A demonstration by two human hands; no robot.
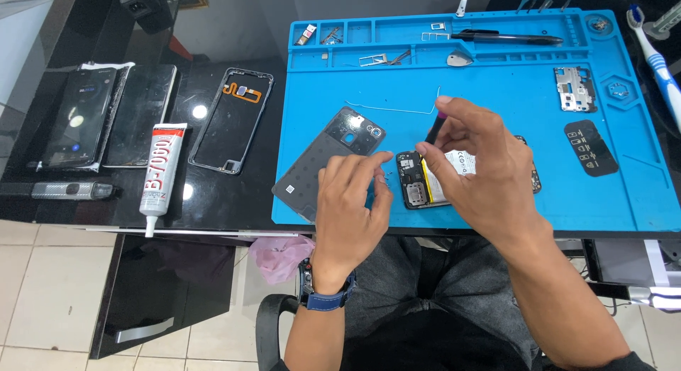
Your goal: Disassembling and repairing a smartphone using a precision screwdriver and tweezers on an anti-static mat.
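Open phone (425, 183) lies at 12 o'clock from left hand (347, 201), long axis 12–6; right hand (475, 165) directly above, fingers pinching screwdriver (431, 133); left fingers loosely curled, holding nothing

On the blue silicone work mat (496, 194), the right hand (477, 158) pinches a thin black-handled tool (431, 133) over an opened black phone (415, 186), the left hand (350, 201) steadying its edge.

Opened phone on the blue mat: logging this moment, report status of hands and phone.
Left hand steadies opened phone. Right hand holds dark tool on it. Back cover beside, clear.
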